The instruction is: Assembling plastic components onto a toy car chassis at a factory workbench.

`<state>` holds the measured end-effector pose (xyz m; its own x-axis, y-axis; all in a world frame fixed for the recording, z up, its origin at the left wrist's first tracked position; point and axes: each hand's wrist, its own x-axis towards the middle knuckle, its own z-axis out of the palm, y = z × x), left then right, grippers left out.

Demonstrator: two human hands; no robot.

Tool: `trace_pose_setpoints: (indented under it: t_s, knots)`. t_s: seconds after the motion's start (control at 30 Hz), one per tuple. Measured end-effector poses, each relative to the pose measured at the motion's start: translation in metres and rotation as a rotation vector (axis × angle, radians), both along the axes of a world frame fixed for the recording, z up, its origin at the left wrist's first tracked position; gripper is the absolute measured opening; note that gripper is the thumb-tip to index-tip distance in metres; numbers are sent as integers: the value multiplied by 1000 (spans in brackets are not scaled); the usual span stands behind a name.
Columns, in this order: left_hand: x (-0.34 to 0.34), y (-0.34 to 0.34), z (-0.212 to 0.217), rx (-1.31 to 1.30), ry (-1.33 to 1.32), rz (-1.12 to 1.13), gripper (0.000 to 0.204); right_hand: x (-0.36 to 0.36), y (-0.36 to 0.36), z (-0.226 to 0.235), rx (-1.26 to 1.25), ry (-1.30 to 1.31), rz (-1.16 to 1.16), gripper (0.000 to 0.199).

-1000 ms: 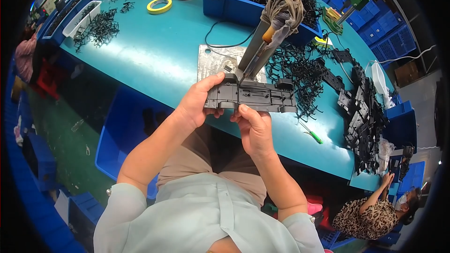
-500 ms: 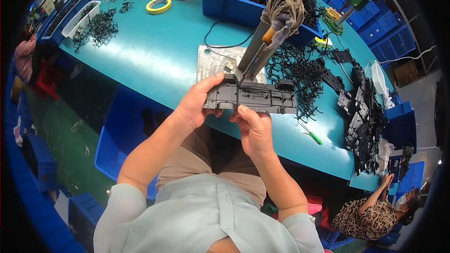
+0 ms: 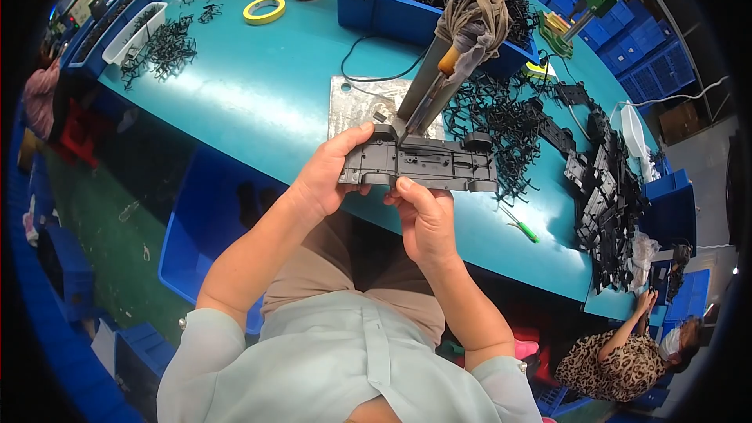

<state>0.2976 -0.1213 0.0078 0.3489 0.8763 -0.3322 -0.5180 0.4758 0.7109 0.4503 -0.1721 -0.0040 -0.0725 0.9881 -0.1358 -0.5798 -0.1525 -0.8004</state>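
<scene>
Both my hands hold a black plastic toy car chassis [image 3: 423, 163] at the near edge of the table. My left hand [image 3: 327, 168] grips its left end, thumb on top and fingers underneath. At the middle of the near edge, my right hand [image 3: 425, 215] pinches it with the thumb. A soldering iron [image 3: 449, 59] with an orange handle is tied by cloth [image 3: 474, 23] to an upright metal post [image 3: 429, 90]. The iron slants down to the chassis's far edge; whether its tip touches I cannot tell. Behind the chassis lies a metal plate [image 3: 356, 102].
A blue bin [image 3: 376, 12] heaped with small black parts stands at the back. Loose black parts [image 3: 497, 125] and stacked chassis [image 3: 603, 196] spread to the right. A green-handled screwdriver [image 3: 525, 229] lies near the front edge. Yellow tape [image 3: 264, 10] sits at left. A co-worker [image 3: 615, 360] is at far right.
</scene>
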Motion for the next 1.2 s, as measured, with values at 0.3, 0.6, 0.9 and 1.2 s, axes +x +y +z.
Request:
trace_pose_setpoints:
  t_s: [0.3, 0.6, 0.9, 1.2]
  knots:
    - [-1, 0, -5, 20, 3, -23, 32, 0, -3, -3, -8, 1, 0, 16]
    - [-2, 1, -5, 18, 14, -13, 33, -2, -2, 1, -9, 3, -13, 17]
    - [-3, 2, -7, 21, 27, -30, 34, -3, -2, 1, -8, -10, -19, 15]
    - [-4, 1, -8, -1, 0, -17, 32, -1, -3, 1, -20, -9, -17, 16]
